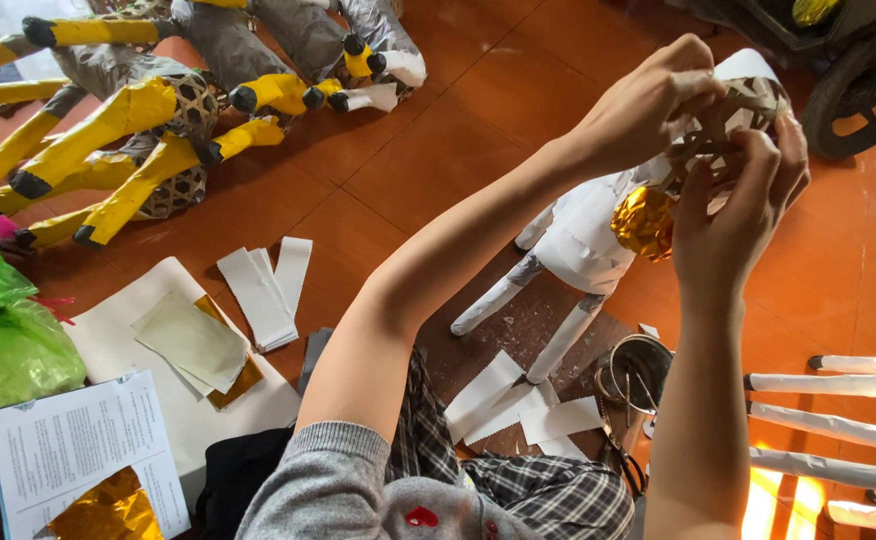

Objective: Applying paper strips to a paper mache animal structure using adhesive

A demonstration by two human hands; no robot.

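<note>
Item: paper animal figure (583, 240) — white body and 2 visible white legs over a woven lattice frame, held up above the red tiled floor (438, 150), its feet near a dark patch of floor by the person's lap. The bare woven head end (733, 115) sits at the top right, between both hands; a crumpled gold foil ball (644, 222) hangs just under it.

Handling: it looks light and hollow, with stiff strips but a papered skin that would likely dent or tear under a hard squeeze. The lattice ribs seem the safest hold, not the foil or the thin legs.

Left hand (648, 105): fingers curled down, pinching the top of the lattice — closed on it. Right hand (743, 215): half open, fingertips hooked into the lattice from below, palm beside the foil ball.

Nearby: cut white paper strips (268, 285) and more by the knee, a small metal tin (643, 370) with scissors, a green plastic bag (3, 340), a printed sheet (78, 440), and finished yellow-legged figures (148, 120) at top left.
</note>
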